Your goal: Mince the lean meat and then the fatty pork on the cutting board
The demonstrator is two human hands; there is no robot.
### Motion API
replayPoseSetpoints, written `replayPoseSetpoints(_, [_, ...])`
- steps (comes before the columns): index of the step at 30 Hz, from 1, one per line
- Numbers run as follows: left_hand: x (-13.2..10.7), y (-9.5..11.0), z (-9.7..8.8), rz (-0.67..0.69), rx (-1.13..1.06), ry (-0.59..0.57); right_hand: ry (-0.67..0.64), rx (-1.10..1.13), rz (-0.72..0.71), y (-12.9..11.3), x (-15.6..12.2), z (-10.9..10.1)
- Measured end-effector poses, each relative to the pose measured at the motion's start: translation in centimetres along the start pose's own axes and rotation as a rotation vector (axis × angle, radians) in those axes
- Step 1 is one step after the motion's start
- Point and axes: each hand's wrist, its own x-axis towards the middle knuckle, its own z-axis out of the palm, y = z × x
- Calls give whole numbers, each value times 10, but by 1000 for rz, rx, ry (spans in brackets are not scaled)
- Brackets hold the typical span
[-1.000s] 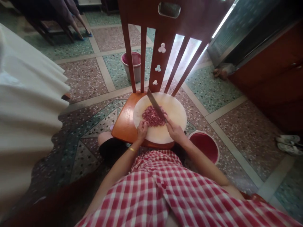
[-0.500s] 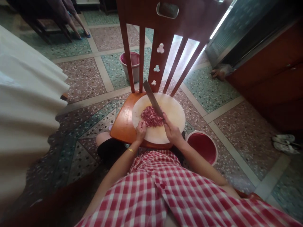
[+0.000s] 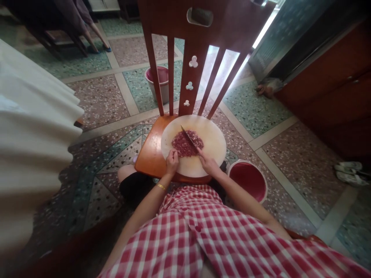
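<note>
Your right hand [image 3: 208, 163] is closed round the handle of the knife [image 3: 189, 139]; the blade slants away and to the left across the chopped meat [image 3: 180, 146]. The meat lies in a flat heap left of the middle of the round board [image 3: 213, 139], which sits on the chair seat [image 3: 152, 144] and overhangs its right side. Your left hand [image 3: 172, 162] is curled in at the near left of the heap, knuckles up; cannot tell whether the fingers pinch any meat or only rest there.

Technique, as I judge it: short, level strokes, working across the heap in rows, then fold the edges inward and turn the direction. Mind the left fingertips: tucked back from the blade's path is best. Watch the board for rocking (the overhang looks like the weak point).

Not resolved: most of the handle, covered by your grip; whether the edge is down on the board, since the blade shows nearly edge-on; the underside of the heap; piece size, blurred. Another person's legs [image 3: 100, 36] show at upper left, the upper body cut off.
</note>
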Motion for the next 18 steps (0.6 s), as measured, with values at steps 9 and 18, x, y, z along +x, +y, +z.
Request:
replayPoseSetpoints(9, [0,-3,0,-17,23,-22,137,841,383,43,-50,-10])
replayPoseSetpoints(18, [0,-3,1,-18,32,-37,131,1045,542,59,-35,36])
